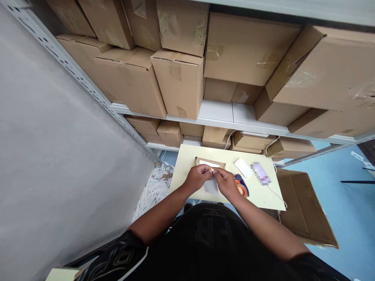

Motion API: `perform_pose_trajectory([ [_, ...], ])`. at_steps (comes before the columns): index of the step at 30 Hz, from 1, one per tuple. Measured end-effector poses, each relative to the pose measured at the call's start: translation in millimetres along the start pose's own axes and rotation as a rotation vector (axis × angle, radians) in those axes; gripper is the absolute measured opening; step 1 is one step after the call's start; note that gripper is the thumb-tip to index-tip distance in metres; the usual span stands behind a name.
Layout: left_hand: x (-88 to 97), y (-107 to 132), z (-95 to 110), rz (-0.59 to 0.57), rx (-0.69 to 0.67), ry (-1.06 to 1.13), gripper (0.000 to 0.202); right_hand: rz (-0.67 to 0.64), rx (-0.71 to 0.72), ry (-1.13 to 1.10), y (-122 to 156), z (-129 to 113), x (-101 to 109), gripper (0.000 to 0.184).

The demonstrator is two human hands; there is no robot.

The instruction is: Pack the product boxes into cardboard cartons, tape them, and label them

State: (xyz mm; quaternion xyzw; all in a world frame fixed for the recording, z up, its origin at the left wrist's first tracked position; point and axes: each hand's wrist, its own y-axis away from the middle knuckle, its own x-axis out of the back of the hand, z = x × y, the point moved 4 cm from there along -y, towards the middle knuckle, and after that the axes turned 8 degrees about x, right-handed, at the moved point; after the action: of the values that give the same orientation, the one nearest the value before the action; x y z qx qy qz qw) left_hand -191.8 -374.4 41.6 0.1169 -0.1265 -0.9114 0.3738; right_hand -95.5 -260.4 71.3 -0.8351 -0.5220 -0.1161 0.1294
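My left hand (199,176) and my right hand (225,181) meet over a small pale yellow table (263,195). Both pinch a tiny yellow piece (211,169) between their fingertips, with a thin grey sheet (211,186) hanging below them. A small brown parcel (209,162) with a white label lies just beyond the hands. An orange and blue tape dispenser (242,188) sits by my right wrist.
A white card (242,167) and a blurred device (261,173) with a white cable lie on the table's right. An open cardboard box (304,210) stands on the blue floor at right. Metal shelves (222,117) stacked with cartons rise behind. White scraps (152,191) litter the floor at left.
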Motion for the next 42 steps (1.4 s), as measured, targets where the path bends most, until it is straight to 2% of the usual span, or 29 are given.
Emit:
perform_pose_trajectory([
  [6, 0.1, 2.7, 0.0, 0.001, -0.006, 0.020, 0.014, 0.016, -0.009, -0.014, 1.5, 2.8, -1.6, 0.034],
  [15, 1.9, 6.4, 0.2, 0.026, -0.008, 0.040, 0.014, -0.011, 0.074, 0.025, 3.6, -5.9, -4.0, 0.032],
  [20, 3.5, 7.5, -2.2, 0.051, 0.011, 0.021, 0.013, 0.040, -0.022, -0.021, 4.5, 5.0, -6.9, 0.035],
  [24, 8.4, 9.5, -6.0, 0.081, 0.046, 0.021, 0.012, 0.054, -0.108, -0.143, 2.6, 16.3, -11.8, 0.036],
  [29, 14.8, 9.2, -13.4, 0.097, 0.042, 0.007, 0.014, -0.039, -0.065, -0.156, -1.2, 16.7, -19.7, 0.028],
  [33, 17.1, 8.8, -16.8, 0.080, 0.020, -0.005, 0.014, -0.006, -0.093, -0.119, -5.5, 18.7, -22.7, 0.025],
  [37, 31.6, 12.6, -18.0, 0.146, 0.069, 0.034, 0.012, 0.062, -0.186, -0.197, -13.2, 22.6, -20.8, 0.025],
  [42, 74.5, 25.3, -29.7, 0.301, 0.119, 0.068, 0.010, 0.184, -0.227, -0.355, -25.2, 30.0, -13.0, 0.025],
])
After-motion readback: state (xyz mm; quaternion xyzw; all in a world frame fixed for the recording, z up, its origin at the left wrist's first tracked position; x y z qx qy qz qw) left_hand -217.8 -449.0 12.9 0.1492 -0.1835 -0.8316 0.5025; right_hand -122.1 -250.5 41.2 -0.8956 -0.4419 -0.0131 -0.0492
